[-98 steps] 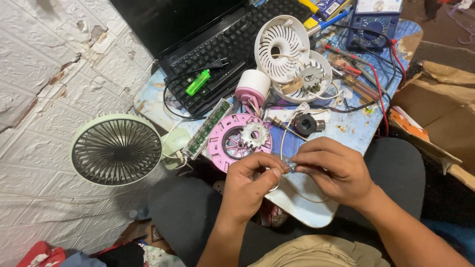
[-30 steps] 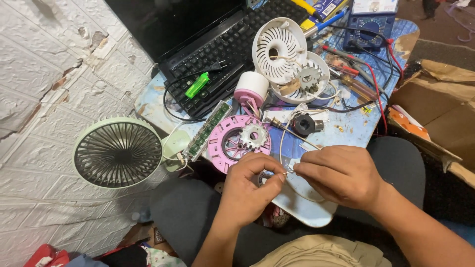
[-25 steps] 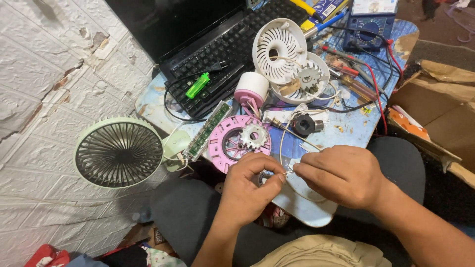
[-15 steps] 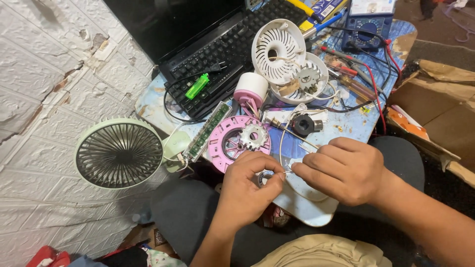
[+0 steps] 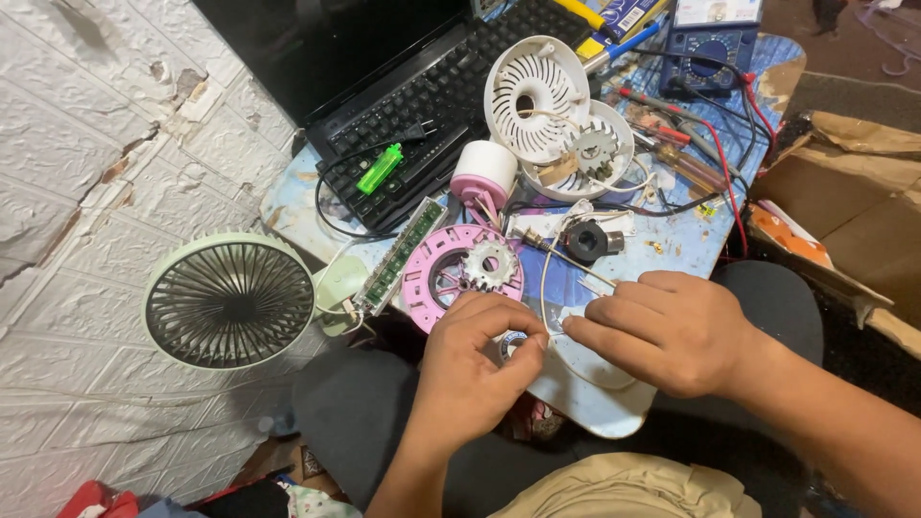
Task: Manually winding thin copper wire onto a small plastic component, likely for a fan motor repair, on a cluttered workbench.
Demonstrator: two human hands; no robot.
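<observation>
Left hand (image 5: pixel 470 369) and right hand (image 5: pixel 662 326) meet fingertip to fingertip over the near edge of the small blue-topped desk (image 5: pixel 691 245). Both grips narrow, pinched on a thin white wire (image 5: pixel 543 283) that runs up toward the black ring-shaped motor part (image 5: pixel 585 240). Can't tell if anything else sits in the pinch. A small round metal spool (image 5: pixel 512 342) shows just under the left fingers. Just beyond the left hand: pink round plastic fan housing (image 5: pixel 432 278) with a white gear, touching the long green circuit board (image 5: pixel 399 256). Pale green round fan grille (image 5: pixel 230 302) sits off the desk to the left. Black laptop keyboard (image 5: pixel 451 86) at the back.
</observation>
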